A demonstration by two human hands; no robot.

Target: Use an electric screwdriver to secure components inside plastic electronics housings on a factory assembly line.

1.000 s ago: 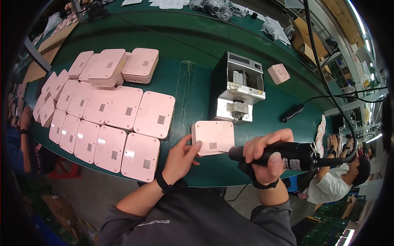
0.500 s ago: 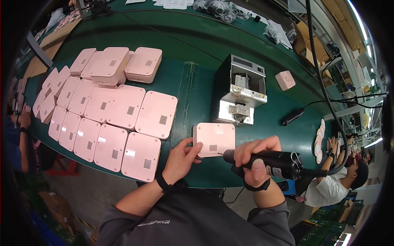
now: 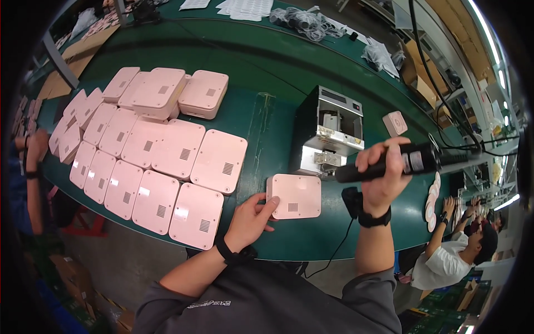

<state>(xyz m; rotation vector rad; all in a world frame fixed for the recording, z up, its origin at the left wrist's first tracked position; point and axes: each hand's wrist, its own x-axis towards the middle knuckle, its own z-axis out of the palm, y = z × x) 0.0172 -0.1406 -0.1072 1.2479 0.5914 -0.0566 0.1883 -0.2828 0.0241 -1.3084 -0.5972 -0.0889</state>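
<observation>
A pale pink square plastic box [image 3: 300, 192] with a vent of dark slots and corner screw holes lies flat on the bench. My left hand [image 3: 255, 218] grips its left side, thumb on top and fingers at the edge. My right hand [image 3: 385, 171] is wrapped round a black corded electric screwdriver [image 3: 420, 160], raised off the box and held nearly level. Its front end points left, close to the lower part of a black and silver screw feeder [image 3: 331, 125]. The bit is too hard to make out against the feeder.
Rows of similar pink boxes [image 3: 178, 147] lie at left, some stacked. A small pink box [image 3: 395, 123] stands right of the feeder. Pink round pieces [image 3: 433, 201] line the right bench edge. Co-workers' arms [image 3: 436, 236] show at right and far left [image 3: 34, 167].
My right hand has lifted the screwdriver off the box's lower right corner and carried it up and right toward the feeder. My left hand keeps its hold on the box.
</observation>
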